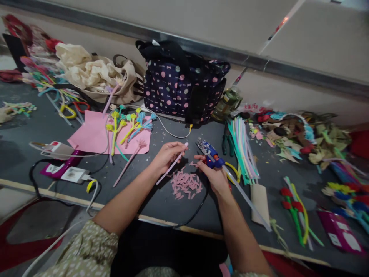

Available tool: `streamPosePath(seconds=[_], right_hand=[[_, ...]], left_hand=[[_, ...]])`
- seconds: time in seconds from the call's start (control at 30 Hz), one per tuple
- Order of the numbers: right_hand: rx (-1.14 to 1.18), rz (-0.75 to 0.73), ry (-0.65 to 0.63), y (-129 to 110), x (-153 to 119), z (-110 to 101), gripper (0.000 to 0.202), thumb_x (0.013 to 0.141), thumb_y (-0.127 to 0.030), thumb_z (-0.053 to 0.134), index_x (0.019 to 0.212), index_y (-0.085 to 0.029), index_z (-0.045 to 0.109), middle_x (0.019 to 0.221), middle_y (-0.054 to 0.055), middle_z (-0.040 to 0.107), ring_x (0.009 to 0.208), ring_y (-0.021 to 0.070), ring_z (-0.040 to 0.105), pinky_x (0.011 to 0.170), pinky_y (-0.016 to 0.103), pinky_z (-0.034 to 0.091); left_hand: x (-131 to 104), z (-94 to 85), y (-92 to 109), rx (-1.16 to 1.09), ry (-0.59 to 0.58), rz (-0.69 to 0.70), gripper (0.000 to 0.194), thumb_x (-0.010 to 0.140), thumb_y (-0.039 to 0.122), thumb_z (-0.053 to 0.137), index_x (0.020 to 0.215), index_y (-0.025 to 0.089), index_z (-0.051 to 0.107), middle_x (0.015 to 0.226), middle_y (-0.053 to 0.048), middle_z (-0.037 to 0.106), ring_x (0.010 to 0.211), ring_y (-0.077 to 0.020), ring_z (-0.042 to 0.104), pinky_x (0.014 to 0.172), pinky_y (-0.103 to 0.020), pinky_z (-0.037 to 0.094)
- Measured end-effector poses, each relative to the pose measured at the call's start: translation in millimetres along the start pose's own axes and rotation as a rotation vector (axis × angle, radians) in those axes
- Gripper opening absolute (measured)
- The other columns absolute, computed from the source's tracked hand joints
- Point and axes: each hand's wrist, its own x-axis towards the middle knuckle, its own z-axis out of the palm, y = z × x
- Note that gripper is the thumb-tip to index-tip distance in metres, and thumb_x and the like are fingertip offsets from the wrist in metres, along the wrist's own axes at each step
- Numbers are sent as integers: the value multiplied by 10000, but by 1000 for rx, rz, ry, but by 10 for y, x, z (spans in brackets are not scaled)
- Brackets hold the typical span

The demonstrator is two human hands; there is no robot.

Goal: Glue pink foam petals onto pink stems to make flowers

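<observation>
My left hand (170, 156) pinches a thin pale pink pipe cleaner (170, 168) near its upper end, where a small whitish tip shows. The stem slants down toward me. To the right, my right hand (211, 173) has thumb and finger close together on a small pink strip (193, 164). Between my hands, on the dark tabletop, lies a pile of short pink strips (186, 184). Just beyond my right hand is a blue glue gun (211, 154), with a long clear glue stick (245, 196) running out of its back.
Pipe-cleaner flowers (135, 127) lie on a pink sheet (92, 130). A patterned bag (170, 84) stands at the back. Pliers (227, 140) and bundled pipe cleaners (243, 150) are at right, near a beige card (260, 204). Cables and a power strip (62, 165) lie left.
</observation>
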Motion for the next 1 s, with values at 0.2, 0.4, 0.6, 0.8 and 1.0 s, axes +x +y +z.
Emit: streamPosePath(seconds=[0.2, 0.4, 0.6, 0.8, 1.0], right_hand=[[53, 9, -21, -55, -12, -2, 208, 695, -351, 732, 823, -193, 690, 835, 18, 689, 743, 160, 629, 757, 322, 516], [115, -75, 90, -69, -25, 2, 187, 713, -319, 730, 824, -200, 638, 844, 6, 663, 801, 160, 628, 858, 353, 514], [135, -92, 83, -68, -40, -58, 234, 705, -326, 739, 866, -215, 611, 908, 22, 664, 864, 179, 635, 865, 377, 532], [70, -120, -42, -33, -44, -176, 204, 736, -320, 723, 896, -227, 637, 945, 25, 674, 921, 183, 634, 909, 374, 505], [-11, -119, -113, -32, -32, -225, 188, 752, -327, 712, 904, -227, 666, 943, 31, 670, 911, 189, 628, 917, 379, 491]], left_hand=[[-12, 8, -31, 11, -72, -30, 253, 659, 343, 786, 768, 147, 669, 598, 8, 607, 434, -58, 502, 442, -171, 408], [-47, 29, -26, 101, -166, -99, 239, 663, 340, 773, 731, 136, 670, 577, -1, 590, 424, -61, 475, 411, -171, 378], [-78, 29, -18, 226, -227, -147, 209, 665, 316, 747, 729, 126, 687, 522, 10, 538, 409, -67, 454, 400, -179, 386], [-111, 28, -9, 333, -304, -139, 175, 688, 312, 702, 690, 138, 682, 516, 12, 523, 410, -73, 454, 402, -185, 378], [-133, 33, -1, 405, -341, -130, 143, 694, 296, 676, 688, 153, 685, 509, 10, 520, 412, -83, 445, 413, -200, 378]])
